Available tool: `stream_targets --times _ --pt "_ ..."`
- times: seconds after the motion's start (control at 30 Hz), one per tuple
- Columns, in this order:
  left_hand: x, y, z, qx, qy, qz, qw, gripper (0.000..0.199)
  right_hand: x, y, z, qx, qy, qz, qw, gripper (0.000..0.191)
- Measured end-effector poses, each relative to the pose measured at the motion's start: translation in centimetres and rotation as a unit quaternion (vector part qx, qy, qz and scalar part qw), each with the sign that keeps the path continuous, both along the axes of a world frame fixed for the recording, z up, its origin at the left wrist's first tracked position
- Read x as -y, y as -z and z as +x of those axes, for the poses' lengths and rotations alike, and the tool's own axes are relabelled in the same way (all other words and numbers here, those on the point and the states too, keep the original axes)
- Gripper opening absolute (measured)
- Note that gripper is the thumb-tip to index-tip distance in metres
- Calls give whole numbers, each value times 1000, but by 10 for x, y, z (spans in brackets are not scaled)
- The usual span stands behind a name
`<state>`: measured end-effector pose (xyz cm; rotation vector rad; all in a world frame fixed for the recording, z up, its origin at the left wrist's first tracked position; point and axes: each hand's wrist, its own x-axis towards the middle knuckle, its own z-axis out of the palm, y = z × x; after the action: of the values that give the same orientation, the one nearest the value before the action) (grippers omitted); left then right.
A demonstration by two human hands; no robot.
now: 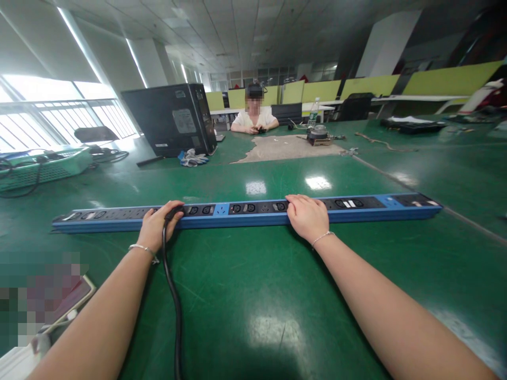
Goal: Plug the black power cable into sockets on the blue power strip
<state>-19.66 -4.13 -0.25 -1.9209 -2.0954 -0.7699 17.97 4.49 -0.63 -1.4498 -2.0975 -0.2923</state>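
Note:
A long blue power strip (237, 219) with black socket panels lies across the green table (237, 279). My left hand (159, 224) is closed around the black plug (173, 212) of a thick cable, at the strip's top left of centre. From the plug the black cable (174, 301) runs down toward the near edge of the view. Whether the plug sits in a socket is hidden by my fingers. My right hand (309, 216) rests over the strip right of centre, its fingers together on the top and far edge, gripping it.
A black computer case (170, 121) stands at the back left, gloves (193, 158) beside it. Far left is a green basket (51, 171) with cables. Across the table sits a person (253, 113). A bottle (313, 112) and a black tray (412, 125) are farther back.

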Motion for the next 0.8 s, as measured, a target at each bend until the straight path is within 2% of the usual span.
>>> stream_targets --times 0.2,0.27,0.37,0.4,0.5,0.57,0.63,0.7,0.8 --pt "0 0 6 26 5 38 999 26 -1 1 0 -4 -1 4 1000 35" --pt "3 -9 8 53 0 86 995 27 -1 1 0 -6 0 4 1000 35" --pt "8 -29 15 108 -53 230 966 32 0 1 -1 -7 0 5 1000 36" --pt "9 -35 19 109 -47 239 964 32 0 1 -1 -6 1 5 1000 36" --pt "3 -41 38 115 6 178 977 30 0 0 -2 -3 6 4 1000 35" --pt "-5 -36 53 102 78 117 985 33 0 0 -2 -2 8 2 1000 36" --pt "-14 -29 66 93 124 69 985 35 0 0 -2 -5 7 1 1000 36" --pt "-21 -22 76 88 154 45 983 36 0 0 -2 -9 7 0 1000 35" --pt "-25 -16 85 79 166 21 983 36 0 0 -2 -13 10 -2 1000 35"
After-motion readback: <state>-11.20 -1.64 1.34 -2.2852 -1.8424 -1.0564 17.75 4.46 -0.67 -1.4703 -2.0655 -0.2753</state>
